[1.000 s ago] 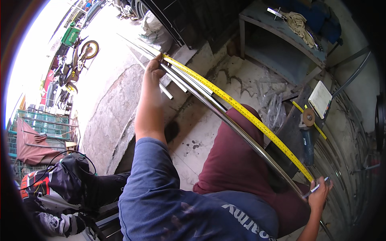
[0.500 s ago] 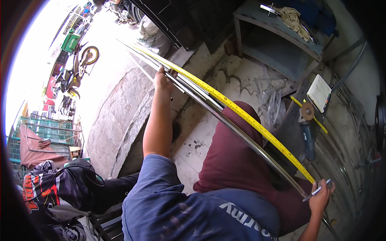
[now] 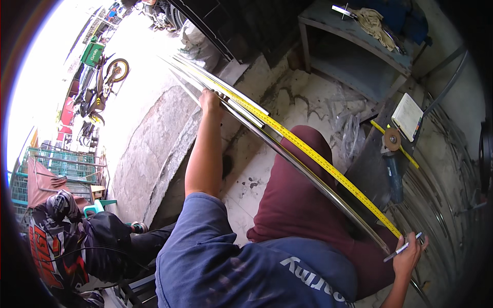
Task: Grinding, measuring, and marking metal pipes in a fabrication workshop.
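Note:
My left hand, arm stretched forward, is closed around a bundle of shiny metal tubes. The tubes run from far left to near right across my bent knee. A yellow tape measure lies extended along the bundle, passing close by my left hand. Its near end reaches my right hand, which pinches a white marker pen. The pen's lower tip is close to the near end of a tube. Whether my right fingers also hold the tape end is hard to make out.
An angle grinder and an open notebook lie on a dark board at right. Several thin rods spread beyond them. A metal table stands at far right. Another person crouches at left; a motorcycle stands outside.
Several tubes in the bundle have shifted, and the far ends of the bundle sit slightly nearer. My left hand has moved slightly right. The person at left has leaned lower, uncovering a green stool.

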Available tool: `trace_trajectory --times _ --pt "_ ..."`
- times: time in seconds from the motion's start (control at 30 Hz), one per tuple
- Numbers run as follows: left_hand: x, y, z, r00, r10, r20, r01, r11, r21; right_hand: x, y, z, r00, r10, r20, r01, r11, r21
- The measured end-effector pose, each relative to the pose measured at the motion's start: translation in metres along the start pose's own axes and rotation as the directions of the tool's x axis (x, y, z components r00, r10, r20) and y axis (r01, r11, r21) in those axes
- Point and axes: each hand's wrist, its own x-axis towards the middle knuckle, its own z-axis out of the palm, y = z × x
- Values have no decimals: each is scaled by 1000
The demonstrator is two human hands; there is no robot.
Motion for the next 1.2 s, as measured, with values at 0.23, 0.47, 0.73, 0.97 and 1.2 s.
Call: trace_trajectory --times 0.23,0.47,0.73,0.97,1.2 --pt "-4 5 -5 1000 17 25 -18 999 48 -20 6 -22 999 16 52 -18 1000 23" --pt "3 -5 -18 990 2 139 22 985 -169 -41 25 -25 999 -32 17 32 999 -24" --pt "-8 -6 -19 992 24 127 9 968 -253 -49 35 -35 983 40 179 -41 999 5" --pt "-57 -13 -22 979 85 185 -70 994 -87 -54 29 -34 996 13 84 -9 999 -44" --pt "-143 -27 -17 988 11 152 -38 984 176 -53 33 -30 997 9 81 -9 1000 1"
